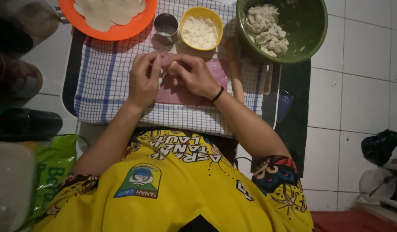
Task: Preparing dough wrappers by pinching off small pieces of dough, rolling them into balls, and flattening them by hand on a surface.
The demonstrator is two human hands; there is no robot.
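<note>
Between my two hands, over the pink board (181,92), the small dough piece (166,60) lies pinched by my left hand (143,79) and my right hand (192,75), fingertips meeting, both equally near, the yellow filling bowl (201,29) just beyond.

White tiled floor (361,86), dim light, perhaps indoors

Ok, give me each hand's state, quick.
Left hand: fingers pinched on the small piece of dough.
Right hand: fingers pinched on the same dough piece.
</note>
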